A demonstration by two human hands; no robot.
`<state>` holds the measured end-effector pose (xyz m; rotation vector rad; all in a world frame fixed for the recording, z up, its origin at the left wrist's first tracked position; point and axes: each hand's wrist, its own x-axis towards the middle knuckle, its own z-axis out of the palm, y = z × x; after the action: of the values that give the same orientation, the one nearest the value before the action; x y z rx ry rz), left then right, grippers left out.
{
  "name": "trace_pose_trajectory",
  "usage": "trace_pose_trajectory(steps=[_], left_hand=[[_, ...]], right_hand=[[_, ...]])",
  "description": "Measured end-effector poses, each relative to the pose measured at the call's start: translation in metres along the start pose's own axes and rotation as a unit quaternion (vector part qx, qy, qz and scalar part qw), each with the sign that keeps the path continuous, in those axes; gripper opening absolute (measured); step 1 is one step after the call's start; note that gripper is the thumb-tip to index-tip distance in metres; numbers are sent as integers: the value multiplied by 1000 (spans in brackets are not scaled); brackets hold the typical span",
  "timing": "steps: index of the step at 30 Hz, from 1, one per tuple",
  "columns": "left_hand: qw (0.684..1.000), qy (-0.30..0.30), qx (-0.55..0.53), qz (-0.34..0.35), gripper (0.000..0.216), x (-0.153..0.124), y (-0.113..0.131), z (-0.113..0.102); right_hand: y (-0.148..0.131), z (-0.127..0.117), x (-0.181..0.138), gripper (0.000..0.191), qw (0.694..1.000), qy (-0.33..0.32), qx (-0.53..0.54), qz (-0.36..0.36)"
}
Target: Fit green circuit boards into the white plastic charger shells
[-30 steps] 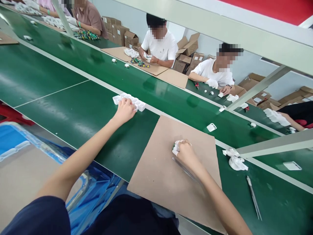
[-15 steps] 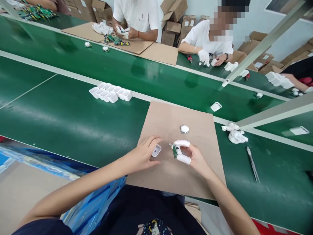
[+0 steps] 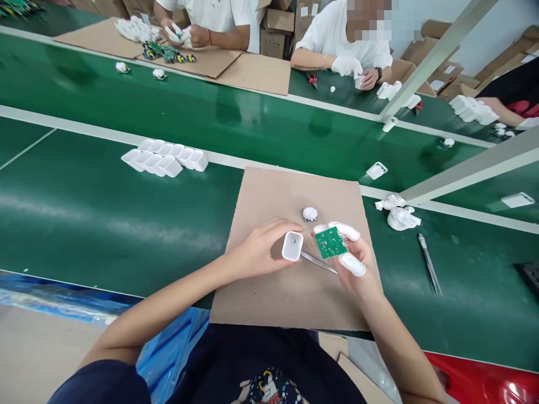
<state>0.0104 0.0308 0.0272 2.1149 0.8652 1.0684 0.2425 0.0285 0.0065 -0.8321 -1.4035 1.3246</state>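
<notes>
My left hand [image 3: 269, 247] is closed around a small white plastic case [image 3: 292, 246], gripping it between thumb and fingers with its open side towards me. My right hand [image 3: 353, 258], with white covers on its fingertips, pinches a green circuit board [image 3: 331, 243] by its edges, just right of the case. A thin grey strip [image 3: 319, 262] runs between the case and my right hand; I cannot tell what it is or whether it is held. On the cardboard sheet [image 3: 269, 303] behind my hands sits a white-topped small part [image 3: 310, 214].
White cases [image 3: 164, 160] stand in rows at the left. To the right lie crumpled white material [image 3: 402, 217] and a slim grey tool [image 3: 429, 264]. A slanting metal post [image 3: 463, 168] rises there. Co-workers sit across the green belt [image 3: 252, 120], which carries a white cover [image 3: 377, 170].
My left hand has lifted the white case off the cardboard and moved right. My right hand has turned the board so its flat green face shows. The camera view has shifted.
</notes>
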Motion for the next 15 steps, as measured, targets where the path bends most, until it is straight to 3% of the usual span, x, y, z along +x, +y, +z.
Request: trace_pose_trajectory(steps=[3, 5, 10, 12, 15], left_hand=[[997, 73, 27, 15, 40, -7, -6, 5], [994, 102, 2, -24, 37, -13, -8, 8], [985, 81, -48, -148, 23, -24, -3, 16], [983, 77, -58, -156, 31, -27, -3, 17], [990, 52, -62, -115, 49, -30, -6, 16]], right_hand=[[4, -2, -1, 44, 999, 14, 31, 8], [6, 1, -2, 43, 999, 5, 45, 22], [5, 15, -5, 42, 998, -45, 44, 23], [4, 19, -5, 40, 998, -55, 29, -2], [1, 22, -6, 38, 998, -37, -17, -48]])
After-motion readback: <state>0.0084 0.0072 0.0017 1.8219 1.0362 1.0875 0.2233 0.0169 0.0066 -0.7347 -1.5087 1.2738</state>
